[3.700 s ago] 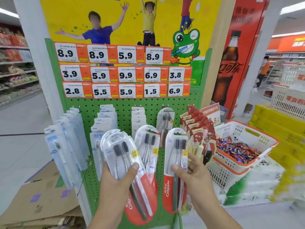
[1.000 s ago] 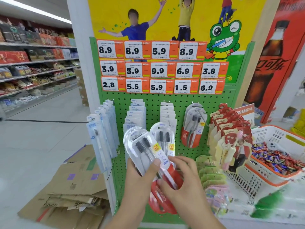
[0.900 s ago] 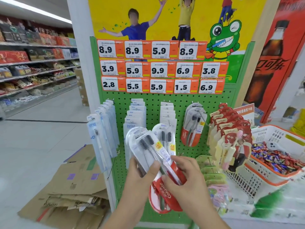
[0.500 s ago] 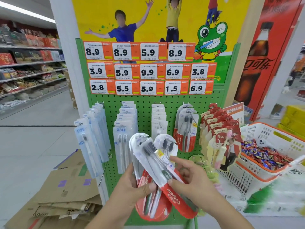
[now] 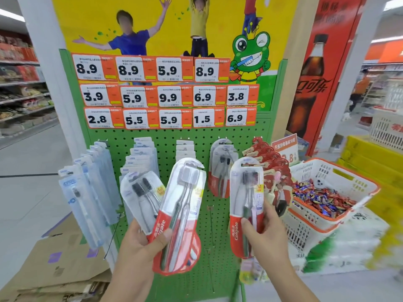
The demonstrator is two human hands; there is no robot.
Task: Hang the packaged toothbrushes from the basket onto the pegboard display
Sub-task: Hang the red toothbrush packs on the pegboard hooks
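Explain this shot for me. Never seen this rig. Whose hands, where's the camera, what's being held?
There is no robot here. A person wears one wide-angle camera on the head, looking forward and down, so both hands enter from the bottom edge.

The left hand grips two toothbrush packs, fanned apart. The right hand grips a single toothbrush pack, held upright.

Behind them stands a green pegboard in a shop aisle. More toothbrush packs hang from its hooks, and one bare hook shows between the hands. Price tags sit in rows above.

To the right is a white and orange basket of wrapped sweets. Flattened cardboard lies on the floor to the left.
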